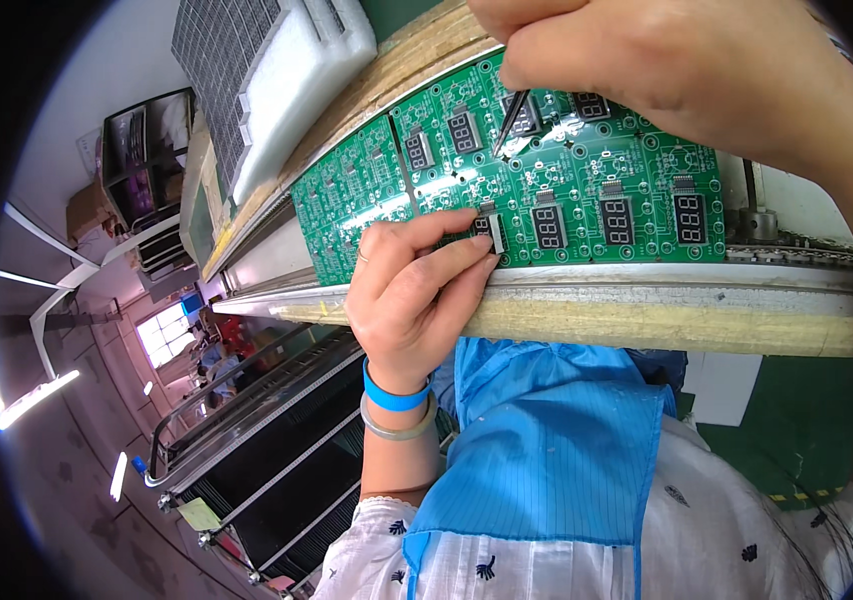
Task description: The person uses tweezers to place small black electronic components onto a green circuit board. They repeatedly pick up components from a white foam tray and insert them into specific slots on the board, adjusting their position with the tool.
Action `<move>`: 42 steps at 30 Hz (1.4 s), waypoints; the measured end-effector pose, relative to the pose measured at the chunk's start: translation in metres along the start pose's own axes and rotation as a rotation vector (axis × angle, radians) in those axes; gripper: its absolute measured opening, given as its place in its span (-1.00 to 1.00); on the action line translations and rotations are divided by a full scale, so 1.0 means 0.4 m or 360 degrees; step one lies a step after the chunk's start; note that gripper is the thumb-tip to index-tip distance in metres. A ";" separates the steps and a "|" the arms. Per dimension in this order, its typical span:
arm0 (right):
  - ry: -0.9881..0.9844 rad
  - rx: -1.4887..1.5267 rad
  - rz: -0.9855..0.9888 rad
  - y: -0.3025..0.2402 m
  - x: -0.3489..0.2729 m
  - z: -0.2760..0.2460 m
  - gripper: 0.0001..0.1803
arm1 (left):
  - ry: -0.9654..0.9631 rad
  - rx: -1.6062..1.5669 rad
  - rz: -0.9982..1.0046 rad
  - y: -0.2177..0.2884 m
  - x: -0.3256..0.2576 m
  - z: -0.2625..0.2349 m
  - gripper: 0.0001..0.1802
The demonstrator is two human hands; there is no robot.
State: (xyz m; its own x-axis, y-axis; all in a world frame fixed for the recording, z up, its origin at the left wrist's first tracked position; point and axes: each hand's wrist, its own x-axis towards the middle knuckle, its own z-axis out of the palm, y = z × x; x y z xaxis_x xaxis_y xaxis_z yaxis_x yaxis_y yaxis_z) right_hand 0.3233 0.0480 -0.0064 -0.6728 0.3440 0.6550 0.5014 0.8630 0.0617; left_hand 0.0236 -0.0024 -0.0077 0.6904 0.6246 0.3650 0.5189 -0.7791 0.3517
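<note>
Left hand (417,290) pinches one small display block (492,232) onto the glossy green circuit panel (587,170); right hand (637,60) grips thin metal tweezers (513,118).

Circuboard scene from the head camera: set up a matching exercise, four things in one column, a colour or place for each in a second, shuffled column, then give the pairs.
Things:
1. circuit board panel
2. wristband
3. left hand
4. right hand

Descriptions:
A. blue, around the left wrist
B. at the top of the picture, holding thin dark tweezers over the panel
C. green, carrying small digit displays
D. at the panel's near edge, fingertips on a small display part

Pairs: 1-C, 2-A, 3-D, 4-B
</note>
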 end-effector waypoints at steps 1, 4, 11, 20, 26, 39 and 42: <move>0.0002 0.0006 -0.0002 -0.001 -0.001 0.000 -0.85 | 0.0004 -0.0014 -0.0003 0.000 0.001 0.001 -0.67; 0.0010 0.0025 0.0003 0.001 -0.002 0.001 -0.85 | -0.0005 -0.0044 -0.0030 -0.003 0.002 -0.001 -0.66; 0.0016 0.0066 0.0011 0.002 -0.002 0.003 -0.85 | -0.0031 -0.0097 -0.0049 -0.008 0.012 -0.003 -0.68; 0.0011 0.0091 0.0043 0.007 -0.003 0.002 -0.85 | -0.0064 -0.0149 0.0031 -0.024 0.023 -0.006 -0.66; 0.0014 0.0112 0.0049 0.006 -0.004 0.007 -0.85 | -0.0047 -0.0173 0.0012 -0.025 0.018 -0.003 -0.67; -0.0005 0.0151 0.0067 -0.002 0.000 0.010 -0.85 | -0.0044 -0.0223 0.0021 -0.032 0.021 -0.001 -0.67; -0.0003 0.0160 0.0069 -0.002 0.001 0.011 -0.85 | -0.0027 -0.0226 0.0045 -0.036 0.019 0.002 -0.67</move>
State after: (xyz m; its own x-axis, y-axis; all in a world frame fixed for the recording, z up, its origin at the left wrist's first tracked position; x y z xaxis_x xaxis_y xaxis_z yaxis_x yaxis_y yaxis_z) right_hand 0.3201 0.0492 -0.0094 -0.6526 0.3827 0.6539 0.4731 0.8800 -0.0428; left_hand 0.0220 0.0134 -0.0107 0.7128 0.6004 0.3626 0.4232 -0.7804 0.4603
